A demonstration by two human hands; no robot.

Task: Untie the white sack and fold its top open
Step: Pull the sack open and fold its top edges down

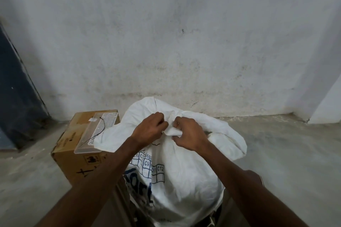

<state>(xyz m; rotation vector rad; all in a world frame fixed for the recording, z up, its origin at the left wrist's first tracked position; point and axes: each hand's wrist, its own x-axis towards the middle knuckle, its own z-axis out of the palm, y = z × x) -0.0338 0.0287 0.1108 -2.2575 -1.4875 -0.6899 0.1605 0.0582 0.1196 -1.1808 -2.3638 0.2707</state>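
The white sack (180,177) stands on the grey floor (276,153), right in front of the person, w/ blue letters on its side. Both hands meet at the bunched top of it. Left hand (149,129) has fingers curled & pinches the twisted neck. Right hand (190,132) grips a fold of cloth next to it. A brown box (73,155) sits just left, touching the sack, w/ a clear plastic tray (97,131) on top
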